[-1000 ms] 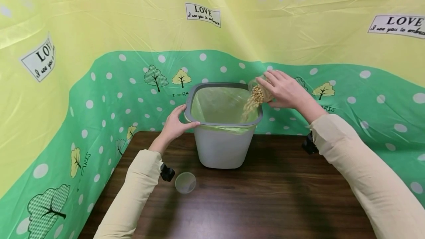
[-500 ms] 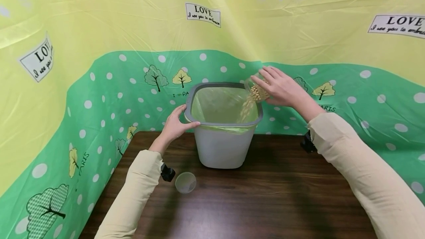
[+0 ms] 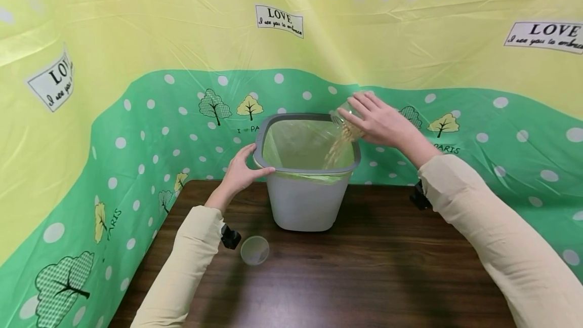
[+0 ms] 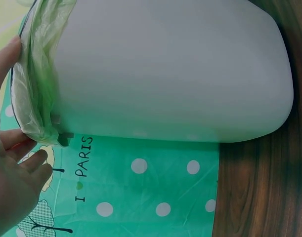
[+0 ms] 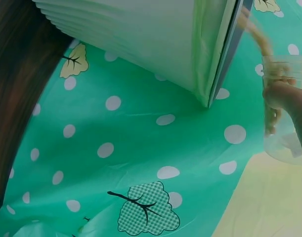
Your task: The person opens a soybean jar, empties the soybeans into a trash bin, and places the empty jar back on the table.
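Note:
A grey-white trash bin (image 3: 306, 201) stands upright on the table, lined with a thin green plastic bag (image 3: 291, 143) under its dark grey rim. My left hand (image 3: 239, 170) holds the rim at its near left corner, thumb on the front edge and fingers on the left side. Over the right edge, my right hand (image 3: 380, 121) grips a clear plastic jar (image 5: 284, 148), tilted with its mouth toward the bin. Tan beans (image 3: 336, 150), like soybeans, stream from the jar into the bag; some beans remain inside the jar. The bin's bottom inside is hidden.
A round clear lid (image 3: 254, 250) lies on the dark wooden table (image 3: 346, 277), in front of the bin and beside the left wrist camera (image 3: 230, 237). A green and yellow printed curtain (image 3: 182, 39) hangs close behind and to the left.
My right hand has moved slightly left and tipped the jar further, and fewer beans show in it. The left hand, bin and lid have stayed in place.

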A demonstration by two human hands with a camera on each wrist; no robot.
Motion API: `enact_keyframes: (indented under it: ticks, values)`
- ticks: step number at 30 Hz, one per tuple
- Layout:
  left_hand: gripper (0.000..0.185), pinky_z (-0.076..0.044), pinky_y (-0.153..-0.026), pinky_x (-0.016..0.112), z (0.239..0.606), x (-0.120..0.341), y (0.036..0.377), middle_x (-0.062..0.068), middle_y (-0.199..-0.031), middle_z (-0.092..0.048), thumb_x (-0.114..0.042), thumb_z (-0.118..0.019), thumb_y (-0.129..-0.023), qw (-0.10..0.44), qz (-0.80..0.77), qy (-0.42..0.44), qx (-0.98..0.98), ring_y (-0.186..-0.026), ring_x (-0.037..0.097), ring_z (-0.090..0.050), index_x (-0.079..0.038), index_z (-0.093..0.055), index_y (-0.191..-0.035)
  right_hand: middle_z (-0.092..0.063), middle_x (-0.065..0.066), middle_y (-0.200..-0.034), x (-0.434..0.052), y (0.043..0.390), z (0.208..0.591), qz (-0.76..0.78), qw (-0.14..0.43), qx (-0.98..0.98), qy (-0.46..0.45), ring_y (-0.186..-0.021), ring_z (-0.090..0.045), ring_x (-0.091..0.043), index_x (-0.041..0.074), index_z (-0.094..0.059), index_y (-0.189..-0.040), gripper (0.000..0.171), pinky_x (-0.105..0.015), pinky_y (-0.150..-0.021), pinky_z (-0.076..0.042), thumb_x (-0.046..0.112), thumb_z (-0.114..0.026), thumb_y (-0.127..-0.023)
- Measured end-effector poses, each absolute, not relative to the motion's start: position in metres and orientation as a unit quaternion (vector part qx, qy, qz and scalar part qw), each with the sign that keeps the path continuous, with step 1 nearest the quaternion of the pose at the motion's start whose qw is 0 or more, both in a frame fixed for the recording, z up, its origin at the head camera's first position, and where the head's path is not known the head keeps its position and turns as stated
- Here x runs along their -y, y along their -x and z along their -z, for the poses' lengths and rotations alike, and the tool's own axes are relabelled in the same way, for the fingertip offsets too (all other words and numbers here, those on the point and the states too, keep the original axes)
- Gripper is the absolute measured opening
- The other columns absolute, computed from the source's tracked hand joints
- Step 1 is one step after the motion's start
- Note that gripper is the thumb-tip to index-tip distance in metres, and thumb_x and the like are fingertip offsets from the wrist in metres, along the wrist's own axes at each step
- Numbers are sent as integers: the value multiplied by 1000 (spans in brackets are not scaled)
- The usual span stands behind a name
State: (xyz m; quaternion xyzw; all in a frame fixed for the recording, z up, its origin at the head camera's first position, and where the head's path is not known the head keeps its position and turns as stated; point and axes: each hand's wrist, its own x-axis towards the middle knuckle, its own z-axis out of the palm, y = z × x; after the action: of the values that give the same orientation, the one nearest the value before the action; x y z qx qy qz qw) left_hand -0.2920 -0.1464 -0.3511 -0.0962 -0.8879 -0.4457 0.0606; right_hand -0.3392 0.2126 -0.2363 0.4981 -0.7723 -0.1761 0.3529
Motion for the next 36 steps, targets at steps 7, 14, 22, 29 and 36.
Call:
enact_keyframes:
  ticks: [7,14,22,29,36]
  values:
    - [92,-25,-104,50,351,146,292,2,-147,-24,-53,-71,-70,62,442,99,889,-136,24,-19,-15,-30,-142,-42,-26,-129,-210,337,240,194,343,769,-503,-122,-36,-41,5,-43,-133,66,-48,-104,-26,9,-71,-74]
    - [91,-25,-104,49,351,146,292,2,-147,-24,-52,-71,-70,60,438,97,891,-136,24,-19,-15,-30,-142,-38,-24,-136,-209,336,243,231,335,761,-505,-127,-32,-38,7,-38,-136,80,-47,-107,-20,-3,-76,-67]
    - [91,-25,-104,49,351,145,292,1,-147,-24,-52,-71,-70,56,442,95,890,-136,23,-19,-15,-30,-142,-36,-19,-139,-207,335,248,298,351,732,-502,-131,-28,-33,12,-32,-138,91,-47,-108,-17,-10,-77,-62]
    - [91,-25,-105,49,351,145,293,1,-147,-24,-52,-71,-70,57,445,94,889,-136,23,-18,-15,-30,-142,-34,-19,-141,-207,335,253,305,362,726,-499,-132,-27,-32,12,-30,-138,87,-47,-108,-17,-17,-70,-67]
    - [92,-25,-105,48,352,147,293,1,-148,-24,-52,-72,-70,56,457,94,883,-136,22,-18,-15,-30,-143,-29,-19,-143,-206,334,251,253,382,746,-483,-134,-21,-33,12,-31,-139,92,-47,-109,-15,-23,-66,-62]
